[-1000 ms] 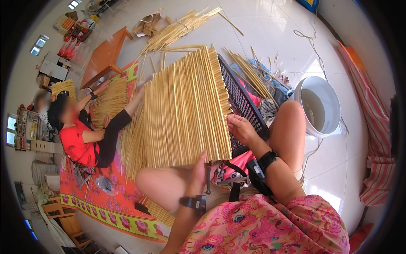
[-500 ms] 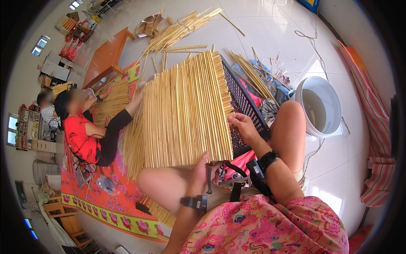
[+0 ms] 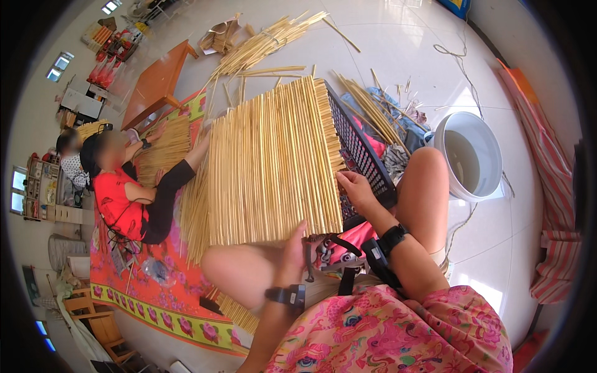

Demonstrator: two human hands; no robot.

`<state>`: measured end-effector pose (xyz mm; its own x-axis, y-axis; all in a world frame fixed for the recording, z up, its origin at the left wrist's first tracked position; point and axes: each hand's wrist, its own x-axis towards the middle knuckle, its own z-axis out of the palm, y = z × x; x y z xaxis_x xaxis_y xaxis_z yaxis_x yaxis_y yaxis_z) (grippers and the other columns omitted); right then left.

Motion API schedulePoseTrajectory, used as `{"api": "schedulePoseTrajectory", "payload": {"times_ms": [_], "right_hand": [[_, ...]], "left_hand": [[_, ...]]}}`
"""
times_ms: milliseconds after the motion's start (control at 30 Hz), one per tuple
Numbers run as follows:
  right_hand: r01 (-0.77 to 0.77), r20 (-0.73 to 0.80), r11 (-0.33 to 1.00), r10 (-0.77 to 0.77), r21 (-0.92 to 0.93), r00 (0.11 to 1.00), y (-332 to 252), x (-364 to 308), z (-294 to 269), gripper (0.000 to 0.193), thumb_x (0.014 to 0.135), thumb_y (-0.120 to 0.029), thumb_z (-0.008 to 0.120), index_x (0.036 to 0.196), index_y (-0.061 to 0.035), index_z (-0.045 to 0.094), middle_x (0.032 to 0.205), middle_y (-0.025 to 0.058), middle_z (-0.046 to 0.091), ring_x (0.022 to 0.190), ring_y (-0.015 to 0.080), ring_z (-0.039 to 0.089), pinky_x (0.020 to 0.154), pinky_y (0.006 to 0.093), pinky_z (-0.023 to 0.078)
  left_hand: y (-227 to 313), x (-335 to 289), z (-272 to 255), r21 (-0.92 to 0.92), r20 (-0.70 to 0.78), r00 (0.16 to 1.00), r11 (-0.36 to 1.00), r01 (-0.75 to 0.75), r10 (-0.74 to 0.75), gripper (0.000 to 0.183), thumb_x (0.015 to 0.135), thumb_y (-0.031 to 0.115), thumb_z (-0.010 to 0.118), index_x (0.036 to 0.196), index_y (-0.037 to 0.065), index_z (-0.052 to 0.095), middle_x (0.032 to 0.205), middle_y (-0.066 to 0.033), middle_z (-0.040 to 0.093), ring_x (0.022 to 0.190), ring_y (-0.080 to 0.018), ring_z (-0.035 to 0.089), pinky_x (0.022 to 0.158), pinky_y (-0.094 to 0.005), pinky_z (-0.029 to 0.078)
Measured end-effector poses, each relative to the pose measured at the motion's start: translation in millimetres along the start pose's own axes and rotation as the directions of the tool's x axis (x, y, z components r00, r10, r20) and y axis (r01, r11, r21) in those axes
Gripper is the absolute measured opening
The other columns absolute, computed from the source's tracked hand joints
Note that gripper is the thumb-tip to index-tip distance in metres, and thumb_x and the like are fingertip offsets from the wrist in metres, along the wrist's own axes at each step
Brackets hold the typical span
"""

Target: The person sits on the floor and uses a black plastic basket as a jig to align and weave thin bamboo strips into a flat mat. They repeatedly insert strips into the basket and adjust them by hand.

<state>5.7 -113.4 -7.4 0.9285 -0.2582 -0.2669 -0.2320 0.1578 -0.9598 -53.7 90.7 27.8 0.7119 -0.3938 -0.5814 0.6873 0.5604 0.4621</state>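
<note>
A mat of straw-coloured stalks (image 3: 267, 168), laid side by side in a tight sheet, leans across my lap and over a black plastic crate (image 3: 367, 149). My left hand (image 3: 292, 245) grips its near edge, the thumb on top and the other fingers hidden beneath. At the mat's uneven right edge, my right hand (image 3: 357, 189) is closed in a pinch, fingertips against the stalk ends. Whatever lies between those fingertips is too small to make out. A dark curved tool or strap (image 3: 309, 261) hangs beside my left hand.
To my right stands a white bucket (image 3: 467, 158) with liquid in it. Loose stalks (image 3: 373, 115) lie beyond the crate, and a bundle of stalks (image 3: 267, 46) farther off. A person in red (image 3: 121, 193) sits at left on a flowered red sheet (image 3: 168, 298), near a wooden table (image 3: 158, 84).
The mat has tilted and shifted slightly, its far edge a little lower. My right hand has moved slightly down along the right edge. My left hand keeps its hold.
</note>
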Motion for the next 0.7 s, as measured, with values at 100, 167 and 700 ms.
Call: {"api": "schedulePoseTrajectory", "payload": {"times_ms": [100,167,700], "right_hand": [[-0.005,-0.089,0.902,-0.037,-0.431,0.995,-7.1,-18.7,-9.1,0.037,0.084,-0.03,0.06,0.093,0.0059,0.059,0.084,0.0166,0.065,0.081,0.0265,0.062,0.073,0.0355,0.048],[0.01,0.0,0.811,-0.013,-0.585,1.0,-14.7,-40.2,-17.7,0.046,0.081,-0.036,0.06,0.095,0.007,0.059,0.087,0.0211,0.064,0.085,0.0321,0.062,0.075,0.0385,0.048],[0.1,0.234,0.402,0.301,-0.91,0.924,-60.1,-110.4,30.6,0.126,0.053,-0.082,0.059,0.126,0.0177,0.032,0.124,0.0347,0.043,0.119,0.0426,0.042,0.101,0.0422,0.035]], "left_hand": [[0.4,3.5,-4.9,0.03,-0.046,0.999,1.0,-0.01,0.011,0.045,0.089,0.03,0.055,0.124,0.002,0.045,0.118,-0.0121,0.055,0.107,-0.0254,0.054,0.096,-0.0439,0.042],[0.2,7.6,-6.3,-0.013,0.021,0.999,0.999,-0.038,0.038,0.046,0.09,0.03,0.054,0.124,0.001,0.044,0.118,-0.0126,0.055,0.108,-0.0252,0.053,0.097,-0.0436,0.042],[6.8,24.1,22.1,-0.096,0.194,0.978,0.994,-0.059,0.077,0.05,0.094,0.038,0.045,0.127,0.001,0.042,0.123,-0.0137,0.052,0.113,-0.0265,0.051,0.104,-0.0471,0.033]]}}
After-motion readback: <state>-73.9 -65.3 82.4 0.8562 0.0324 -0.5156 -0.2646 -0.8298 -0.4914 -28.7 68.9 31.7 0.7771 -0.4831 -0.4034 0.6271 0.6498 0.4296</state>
